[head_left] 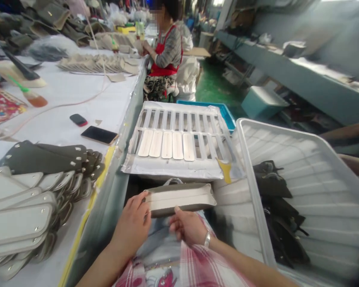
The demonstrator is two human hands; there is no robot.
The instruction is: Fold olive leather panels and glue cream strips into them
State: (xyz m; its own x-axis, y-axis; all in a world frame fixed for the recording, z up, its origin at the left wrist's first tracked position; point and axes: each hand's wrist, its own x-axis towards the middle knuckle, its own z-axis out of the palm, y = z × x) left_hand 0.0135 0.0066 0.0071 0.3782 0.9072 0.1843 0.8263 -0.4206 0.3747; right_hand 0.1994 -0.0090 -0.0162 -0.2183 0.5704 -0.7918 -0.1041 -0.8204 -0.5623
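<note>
At your nine to ten o'clock, grey and white panels lie overlapping on the table; the phone is at eleven. Your left hand holds the pouch's left end, fingers bent around it. The pouch sits at twelve, near your lap, the slotted rack just beyond. Your right hand's fingers curl narrow, thumb at the near edge; whether they pinch it, I can't tell. At two, dark pieces lie inside the white bin.
</note>
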